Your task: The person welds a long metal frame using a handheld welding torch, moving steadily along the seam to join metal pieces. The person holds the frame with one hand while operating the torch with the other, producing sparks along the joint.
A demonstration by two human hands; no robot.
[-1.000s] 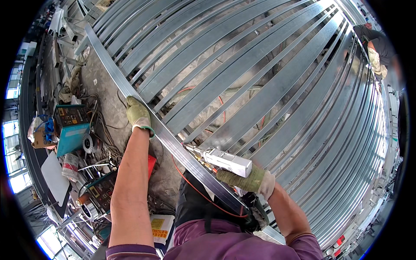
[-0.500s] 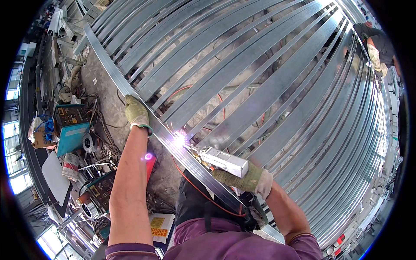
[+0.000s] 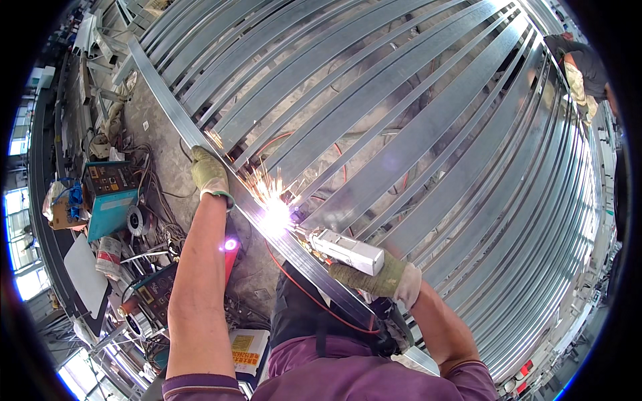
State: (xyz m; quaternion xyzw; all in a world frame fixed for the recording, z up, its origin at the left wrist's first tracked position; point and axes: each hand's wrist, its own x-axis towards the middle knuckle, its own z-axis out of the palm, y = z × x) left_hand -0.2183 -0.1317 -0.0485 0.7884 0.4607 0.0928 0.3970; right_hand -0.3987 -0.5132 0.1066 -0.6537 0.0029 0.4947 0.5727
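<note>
A long galvanized steel rail [image 3: 166, 99] runs diagonally past me, with many flat bars [image 3: 388, 137] reaching from it to the far side. My left hand [image 3: 210, 174], in a green and cream work glove, grips the rail with its fingers curled over the edge. In my right hand [image 3: 374, 275], also gloved, is a welding torch [image 3: 348, 250] with a white boxy body. Its tip points left at the rail, where a bar meets it. A bright arc [image 3: 275, 217] burns there and hides the joint. Orange sparks spray up from it.
Teal welding machines [image 3: 110, 200], wire spools [image 3: 139, 219] and tangled cables stand on the floor to the left. An orange hose [image 3: 314, 297] hangs near my legs. Another person [image 3: 580, 73] is at the frame's far right edge. A white box [image 3: 247, 354] lies near my left side.
The arc has grown brighter and larger, and sparks now fly up along the rail. Both hands and the torch have stayed nearly in place.
</note>
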